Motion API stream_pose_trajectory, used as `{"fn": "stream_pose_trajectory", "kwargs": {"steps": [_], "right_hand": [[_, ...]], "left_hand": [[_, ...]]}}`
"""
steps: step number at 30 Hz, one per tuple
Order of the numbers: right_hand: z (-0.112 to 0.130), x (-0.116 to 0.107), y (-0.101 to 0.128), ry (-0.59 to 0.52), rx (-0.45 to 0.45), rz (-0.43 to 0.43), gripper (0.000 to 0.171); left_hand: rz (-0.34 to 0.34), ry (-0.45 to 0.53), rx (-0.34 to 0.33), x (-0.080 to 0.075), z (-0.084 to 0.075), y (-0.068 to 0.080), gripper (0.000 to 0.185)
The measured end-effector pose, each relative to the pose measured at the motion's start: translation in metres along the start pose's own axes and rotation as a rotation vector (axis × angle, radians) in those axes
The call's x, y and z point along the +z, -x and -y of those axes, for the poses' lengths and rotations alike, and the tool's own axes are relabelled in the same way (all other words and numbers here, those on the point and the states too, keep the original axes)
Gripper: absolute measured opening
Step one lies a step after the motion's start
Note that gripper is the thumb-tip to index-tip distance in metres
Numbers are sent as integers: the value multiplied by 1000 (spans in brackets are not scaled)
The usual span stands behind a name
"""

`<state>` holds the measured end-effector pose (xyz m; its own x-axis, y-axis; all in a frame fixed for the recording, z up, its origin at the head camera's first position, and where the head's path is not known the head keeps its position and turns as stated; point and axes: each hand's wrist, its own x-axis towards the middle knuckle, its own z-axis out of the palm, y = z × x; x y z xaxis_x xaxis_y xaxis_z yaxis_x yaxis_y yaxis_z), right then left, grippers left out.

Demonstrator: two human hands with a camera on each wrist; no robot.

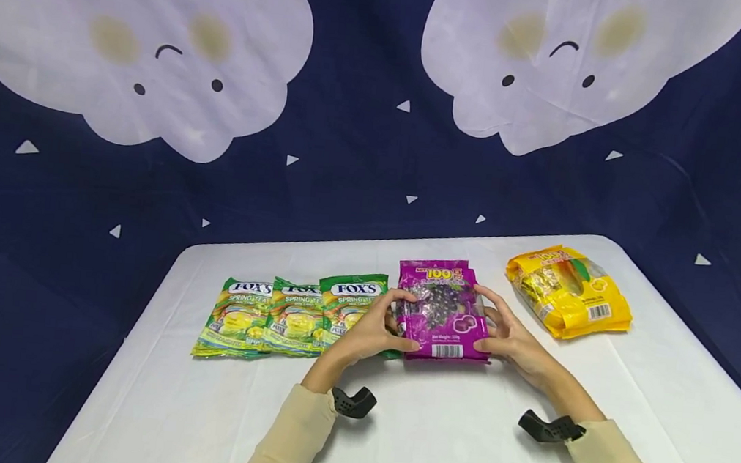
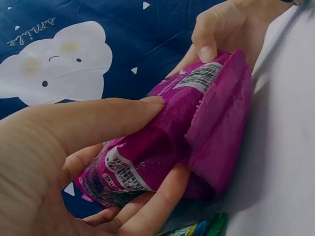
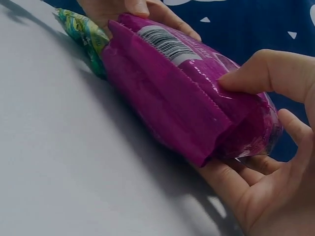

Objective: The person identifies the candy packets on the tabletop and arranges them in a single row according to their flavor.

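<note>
Both hands grip a purple candy bag [image 1: 439, 311] by its two sides, over the middle of the table. My left hand [image 1: 375, 327] has its thumb on the bag's front and its fingers curled round the side edge, as the left wrist view also shows. On the opposite side, my right hand [image 1: 509, 339] holds it the same way, thumb [image 3: 246, 78] on the front and fingers beneath. The bag's barcode [image 3: 167, 44] end faces me. Beside the left hand lies a green Fox's candy bag [image 1: 351, 300], partly covered by that hand.
Two more green Fox's bags [image 1: 299, 321] [image 1: 237, 319] lie in a row to the left, overlapping. A yellow candy bag [image 1: 570, 293] lies at the back right of the white table [image 1: 432, 435]. Behind the table hangs a dark blue cloth [image 1: 346, 207] with clouds.
</note>
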<state>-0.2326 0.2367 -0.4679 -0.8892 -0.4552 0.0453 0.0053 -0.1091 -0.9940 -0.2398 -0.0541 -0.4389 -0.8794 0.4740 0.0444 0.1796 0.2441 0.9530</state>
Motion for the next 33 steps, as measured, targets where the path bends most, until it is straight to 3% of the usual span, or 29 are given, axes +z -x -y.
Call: {"fn": "stream_pose_trajectory", "kwargs": {"steps": [10, 28, 33], "right_hand": [[-6, 12, -4, 25, -10, -96, 85], [-6, 14, -4, 127, 87, -167, 77], [-8, 12, -5, 156, 102, -153, 74]], "left_hand": [[-11, 7, -9, -8, -1, 0, 68], [27, 58, -36, -10, -6, 4, 70], [27, 64, -44, -10, 1, 1, 70]]}}
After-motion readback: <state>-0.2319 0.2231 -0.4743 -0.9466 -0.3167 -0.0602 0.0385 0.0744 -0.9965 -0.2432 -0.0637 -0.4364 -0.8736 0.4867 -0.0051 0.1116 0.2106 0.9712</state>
